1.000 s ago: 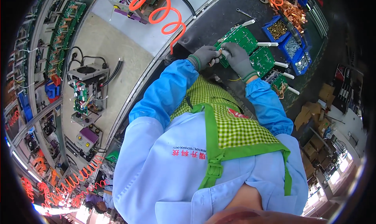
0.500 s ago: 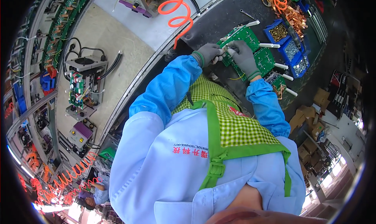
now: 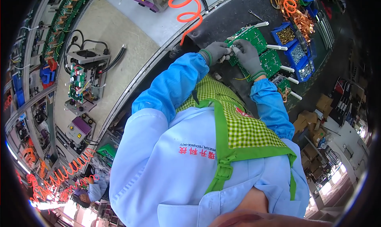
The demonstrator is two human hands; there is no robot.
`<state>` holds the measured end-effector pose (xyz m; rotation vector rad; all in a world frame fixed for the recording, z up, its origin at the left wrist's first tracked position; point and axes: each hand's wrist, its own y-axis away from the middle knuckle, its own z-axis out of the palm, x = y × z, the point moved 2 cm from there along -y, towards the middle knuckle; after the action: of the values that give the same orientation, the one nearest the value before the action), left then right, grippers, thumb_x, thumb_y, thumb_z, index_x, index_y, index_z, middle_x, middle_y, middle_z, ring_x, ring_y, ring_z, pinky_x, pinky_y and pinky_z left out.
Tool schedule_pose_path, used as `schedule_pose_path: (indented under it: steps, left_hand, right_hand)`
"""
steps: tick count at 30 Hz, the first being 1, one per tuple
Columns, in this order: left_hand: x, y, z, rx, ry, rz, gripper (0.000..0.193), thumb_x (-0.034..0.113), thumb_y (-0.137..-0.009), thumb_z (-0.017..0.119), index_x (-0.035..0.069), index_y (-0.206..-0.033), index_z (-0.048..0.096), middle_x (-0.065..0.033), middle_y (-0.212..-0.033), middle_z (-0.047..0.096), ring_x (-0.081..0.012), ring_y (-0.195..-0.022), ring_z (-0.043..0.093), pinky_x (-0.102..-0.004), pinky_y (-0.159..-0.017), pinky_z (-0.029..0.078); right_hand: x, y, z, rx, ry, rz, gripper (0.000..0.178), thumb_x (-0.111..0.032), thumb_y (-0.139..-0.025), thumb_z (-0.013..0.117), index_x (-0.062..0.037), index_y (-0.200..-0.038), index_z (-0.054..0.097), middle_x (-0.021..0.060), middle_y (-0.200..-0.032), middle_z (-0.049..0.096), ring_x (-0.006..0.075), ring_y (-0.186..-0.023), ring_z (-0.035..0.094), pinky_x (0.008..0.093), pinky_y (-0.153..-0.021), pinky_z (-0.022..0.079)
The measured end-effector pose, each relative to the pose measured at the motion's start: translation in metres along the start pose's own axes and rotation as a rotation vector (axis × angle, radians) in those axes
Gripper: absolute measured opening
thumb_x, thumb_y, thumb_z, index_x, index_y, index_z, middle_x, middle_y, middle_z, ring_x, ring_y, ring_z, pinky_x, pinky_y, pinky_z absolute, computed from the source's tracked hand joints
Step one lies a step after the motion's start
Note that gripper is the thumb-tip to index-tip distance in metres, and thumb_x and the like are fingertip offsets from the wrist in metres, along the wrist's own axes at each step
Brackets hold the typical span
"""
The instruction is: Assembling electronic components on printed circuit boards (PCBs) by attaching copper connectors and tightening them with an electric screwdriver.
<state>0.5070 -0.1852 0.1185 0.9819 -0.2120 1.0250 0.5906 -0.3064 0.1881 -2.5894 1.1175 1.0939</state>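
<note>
Head view: tiny part between gloved left hand and right hand, indistinct.

A dark-topped work bench runs beside a pale concrete floor in a factory hall. Coiled orange air hoses hang overhead, brown cardboard boxes are stacked to the right, and tall metal racks line the left side.

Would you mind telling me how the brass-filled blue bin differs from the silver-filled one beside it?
The upper bin holds brass-coloured hardware; the lower bin holds silvery hardware. The upper bin lies farther from the person's right hand; the lower bin sits at the bench's right edge. Both are blue, open-topped and near the green boards.
</note>
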Motion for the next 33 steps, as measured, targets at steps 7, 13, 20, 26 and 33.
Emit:
schedule_pose_path:
  steps: [7, 13, 20, 26, 33]
  left_hand:
    - [0.003, 0.001, -0.001, -0.017, -0.043, -0.045, 0.011, 0.009, -0.087, 0.053, -0.001, -0.091, 0.057, -0.0071, -0.083, 0.060, -0.0066, -0.065, 0.051, -0.0142, -0.041, 0.038]
    - [0.000, 0.002, -0.001, -0.046, 0.004, -0.041, 0.011, 0.006, -0.086, 0.052, -0.001, -0.093, 0.056, -0.0081, -0.081, 0.059, -0.0085, -0.063, 0.052, -0.0148, -0.043, 0.040]
    - [-0.002, 0.001, -0.002, -0.041, -0.112, 0.057, 0.011, 0.003, -0.083, 0.051, -0.003, -0.091, 0.056, -0.0105, -0.074, 0.058, -0.0098, -0.055, 0.051, -0.0210, -0.044, 0.041]
    - [-0.006, -0.002, -0.004, -0.037, -0.068, 0.035, 0.012, 0.002, -0.082, 0.050, -0.004, -0.091, 0.056, -0.0104, -0.074, 0.058, -0.0101, -0.056, 0.052, -0.0204, -0.044, 0.041]
    - [-0.006, 0.001, 0.000, 0.010, -0.016, 0.022, 0.013, 0.001, -0.082, 0.051, -0.004, -0.093, 0.056, -0.0110, -0.078, 0.059, -0.0108, -0.060, 0.054, -0.0196, -0.045, 0.042]
  right_hand:
    - [0.001, 0.003, 0.000, -0.022, 0.021, -0.079, 0.017, -0.010, -0.077, 0.060, -0.0070, -0.094, 0.060, 0.0115, -0.092, 0.056, 0.0285, -0.083, 0.058, 0.0365, -0.070, 0.047]
    - [-0.001, 0.009, 0.009, 0.102, 0.036, -0.051, 0.013, -0.013, -0.078, 0.060, -0.0081, -0.090, 0.060, 0.0109, -0.090, 0.055, 0.0286, -0.082, 0.057, 0.0376, -0.069, 0.047]
    - [-0.006, 0.010, 0.012, 0.108, 0.166, 0.051, 0.019, -0.021, -0.078, 0.064, -0.0058, -0.088, 0.059, 0.0114, -0.089, 0.055, 0.0265, -0.076, 0.058, 0.0364, -0.066, 0.047]
    - [-0.010, 0.008, 0.016, 0.230, 0.105, 0.039, 0.019, -0.021, -0.077, 0.064, -0.0083, -0.089, 0.058, 0.0110, -0.090, 0.055, 0.0274, -0.078, 0.058, 0.0366, -0.067, 0.047]
    - [-0.005, 0.014, 0.013, 0.070, -0.125, 0.071, 0.016, -0.014, -0.080, 0.060, -0.0065, -0.094, 0.059, 0.0114, -0.092, 0.056, 0.0282, -0.082, 0.059, 0.0369, -0.071, 0.048]
